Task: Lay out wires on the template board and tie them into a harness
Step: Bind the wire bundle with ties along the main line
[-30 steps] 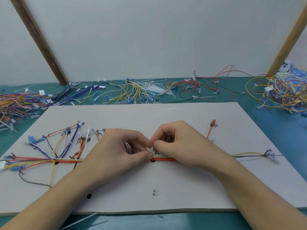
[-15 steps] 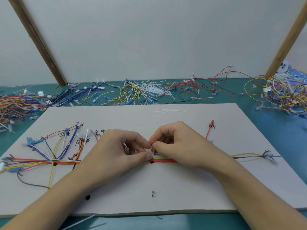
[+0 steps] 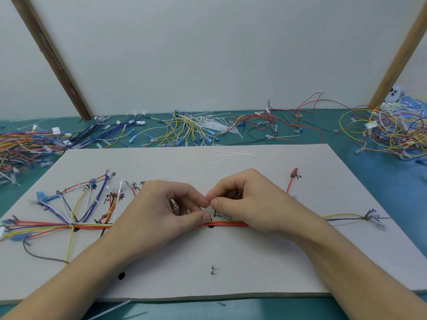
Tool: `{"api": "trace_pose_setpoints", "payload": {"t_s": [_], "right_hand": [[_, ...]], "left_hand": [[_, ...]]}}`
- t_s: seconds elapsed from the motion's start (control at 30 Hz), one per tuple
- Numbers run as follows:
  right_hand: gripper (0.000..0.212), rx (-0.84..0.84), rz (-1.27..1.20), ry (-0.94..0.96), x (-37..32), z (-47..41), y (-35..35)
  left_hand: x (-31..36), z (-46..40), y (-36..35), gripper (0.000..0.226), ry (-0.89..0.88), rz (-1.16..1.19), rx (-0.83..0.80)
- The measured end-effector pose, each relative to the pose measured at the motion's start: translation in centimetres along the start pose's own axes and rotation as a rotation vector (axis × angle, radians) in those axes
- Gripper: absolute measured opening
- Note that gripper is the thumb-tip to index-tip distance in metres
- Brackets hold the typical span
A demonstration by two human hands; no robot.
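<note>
Left hand (image 3: 159,218), right hand (image 3: 249,204): both pinch cable tie (image 3: 210,213) over wire bundle (image 3: 226,224); risk: tie slips, stray wires escape.

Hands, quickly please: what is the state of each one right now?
Left hand: fingers curled, pinching a white cable tie over the wire bundle.
Right hand: fingers curled, pinching the same tie from the other side.

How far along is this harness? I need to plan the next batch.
Done: wires lie on the template board, with a white tie cinching the fan-out. In hand: left hand and right hand pinch a small white tie over the red-orange trunk. Left: the right-end branch looks untied; spare ties wait.
</note>
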State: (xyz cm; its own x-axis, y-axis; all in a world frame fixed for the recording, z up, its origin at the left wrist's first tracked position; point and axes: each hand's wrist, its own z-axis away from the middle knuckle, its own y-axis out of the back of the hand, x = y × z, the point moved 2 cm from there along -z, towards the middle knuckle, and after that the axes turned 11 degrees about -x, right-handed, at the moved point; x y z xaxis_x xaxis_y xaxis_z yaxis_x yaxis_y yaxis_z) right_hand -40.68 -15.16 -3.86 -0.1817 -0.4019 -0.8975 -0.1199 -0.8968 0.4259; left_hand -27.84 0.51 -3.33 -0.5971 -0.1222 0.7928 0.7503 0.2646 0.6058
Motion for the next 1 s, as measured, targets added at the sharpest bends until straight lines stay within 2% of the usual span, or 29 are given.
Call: {"api": "trace_pose_setpoints", "payload": {"t_s": [0.47,0.83,1.0], "right_hand": [[0.012,0.008,-0.027,0.060,-0.33,0.21,0.15],[0.018,0.027,-0.109,0.068,-0.48,0.23,0.15],[0.022,0.047,-0.122,0.076,-0.18,-0.02,0.05]], "left_hand": [[-0.02,0.08,0.05,0.018,0.004,-0.005,-0.007],[-0.02,-0.11,-0.11,0.021,0.016,0.011,0.009],[-0.05,-0.21,-0.42,0.009,-0.006,0.040,0.036]]}}
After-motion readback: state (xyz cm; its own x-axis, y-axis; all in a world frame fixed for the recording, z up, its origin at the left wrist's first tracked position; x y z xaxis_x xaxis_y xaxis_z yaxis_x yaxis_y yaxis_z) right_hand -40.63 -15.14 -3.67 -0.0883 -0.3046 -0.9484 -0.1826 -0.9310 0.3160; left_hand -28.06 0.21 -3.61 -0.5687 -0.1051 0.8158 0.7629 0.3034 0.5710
